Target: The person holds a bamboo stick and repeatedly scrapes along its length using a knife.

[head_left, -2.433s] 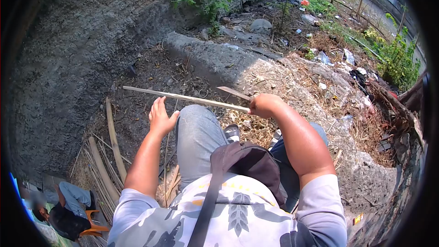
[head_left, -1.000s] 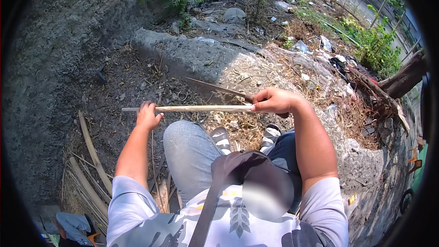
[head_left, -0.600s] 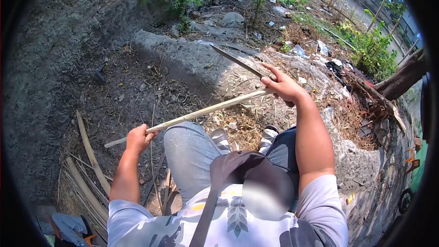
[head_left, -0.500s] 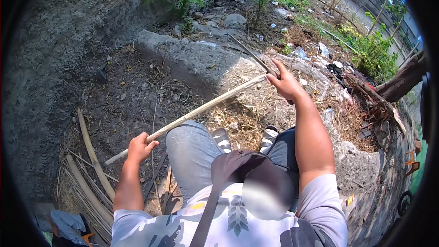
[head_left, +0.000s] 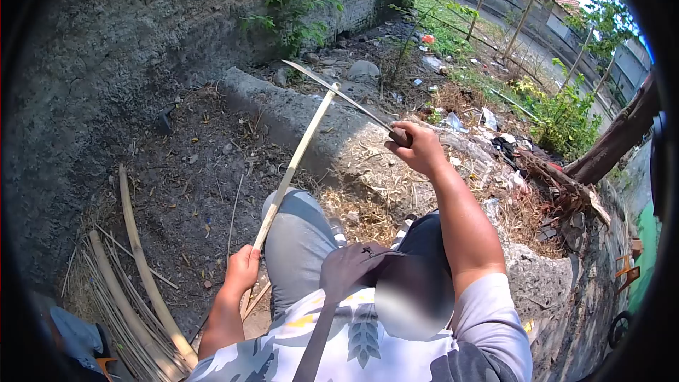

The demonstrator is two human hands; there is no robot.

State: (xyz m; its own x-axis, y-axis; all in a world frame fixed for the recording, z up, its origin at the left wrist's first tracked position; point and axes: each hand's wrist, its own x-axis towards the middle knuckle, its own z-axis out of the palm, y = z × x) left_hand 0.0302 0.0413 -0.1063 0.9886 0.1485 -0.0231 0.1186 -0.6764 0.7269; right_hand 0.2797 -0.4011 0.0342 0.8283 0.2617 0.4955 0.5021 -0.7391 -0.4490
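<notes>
My left hand (head_left: 244,267) is closed round the lower end of a long pale bamboo strip (head_left: 293,163). The strip slants up and forward, passing over my bent left knee. In my right hand (head_left: 424,150) is the dark handle of a machete (head_left: 364,111), its long thin blade pointing up and left. Near its tip, the blade crosses the far end of the strip in this view.
At left lie curved bamboo lengths (head_left: 141,240) and a bundle of thin strips (head_left: 106,290). A rough wall (head_left: 92,85) rises on that side. Ahead is a concrete ledge (head_left: 262,99); litter and a tree trunk (head_left: 619,131) lie to the right. Another person's leg (head_left: 74,336) shows at lower left.
The bamboo strip has swung from a low slant to a steep one. My right hand has left its far end and shifted left, bringing the machete blade across that end.
</notes>
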